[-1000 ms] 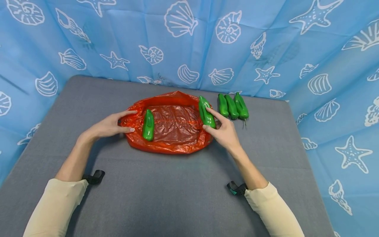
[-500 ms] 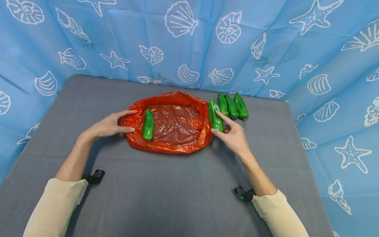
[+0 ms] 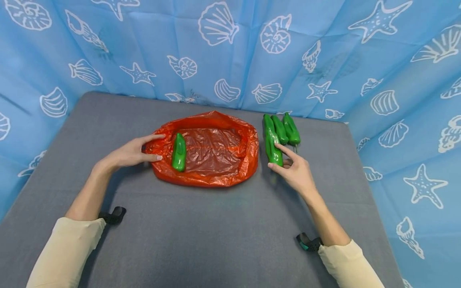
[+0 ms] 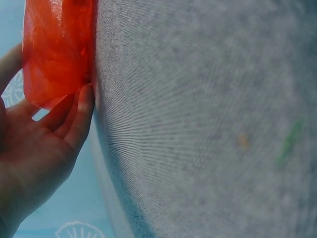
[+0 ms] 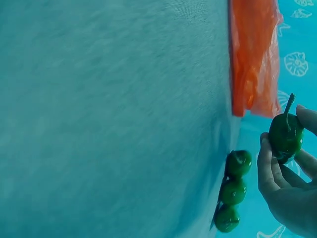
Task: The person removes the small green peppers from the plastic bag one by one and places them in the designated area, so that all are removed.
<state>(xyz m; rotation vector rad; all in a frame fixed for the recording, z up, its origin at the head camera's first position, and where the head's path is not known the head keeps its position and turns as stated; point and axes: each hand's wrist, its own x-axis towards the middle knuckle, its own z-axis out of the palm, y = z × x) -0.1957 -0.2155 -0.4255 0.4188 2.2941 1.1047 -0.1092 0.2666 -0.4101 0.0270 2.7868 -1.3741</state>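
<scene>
A red plastic bag lies on the table with its mouth spread wide. My left hand grips its left rim, and the left wrist view shows fingers against the red film. Inside the bag, toward its left end, is one green pepper. To the right of the bag, my right hand holds another green pepper between thumb and fingers, stem end toward me. The right wrist view shows this pepper raised off the table. It overlaps the row of peppers behind it in the head view.
Three green peppers rest side by side on the table, right of the bag; one is mostly hidden in the head view. A grey cloth covers the table. Behind hangs a blue curtain with white shell prints.
My right hand has carried its pepper rightward, from over the bag's right rim to beside the row of peppers. My left hand and the bag have stayed in place.
</scene>
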